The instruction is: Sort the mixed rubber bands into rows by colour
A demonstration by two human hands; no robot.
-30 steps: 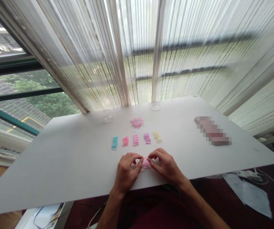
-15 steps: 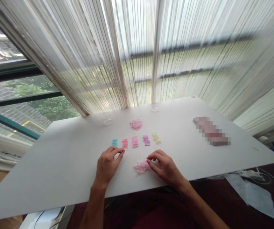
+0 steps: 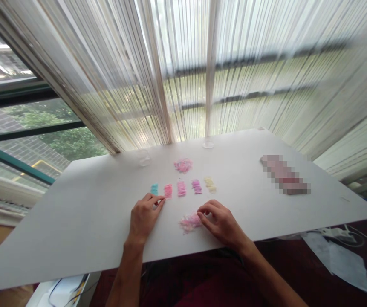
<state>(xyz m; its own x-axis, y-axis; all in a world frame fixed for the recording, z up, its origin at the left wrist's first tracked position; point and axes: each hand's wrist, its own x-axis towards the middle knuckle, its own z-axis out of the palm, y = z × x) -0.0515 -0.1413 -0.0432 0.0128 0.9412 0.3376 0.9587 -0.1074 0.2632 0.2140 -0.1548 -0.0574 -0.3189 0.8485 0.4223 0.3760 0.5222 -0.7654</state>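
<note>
My left hand pinches a thin pink stick between thumb and forefinger, at the near edge of the coral-pink group of sticks. Left of that group lies a turquoise group, just beyond my fingers. To its right run a pink group, a purple group and a pale yellow group. My right hand is closed in a pinch over the right end of a loose mixed pile of sticks. Whether anything is between those fingertips is too small to tell.
Beyond the row, another mixed pile lies on the white table. Two clear round dishes or lids, one left and one right, stand near the string curtain. A pixelated pinkish object lies at right.
My left hand has moved slightly away from me, bringing the pink stick to the near edge of the coral-pink group. My right hand stays at the near pile.
</note>
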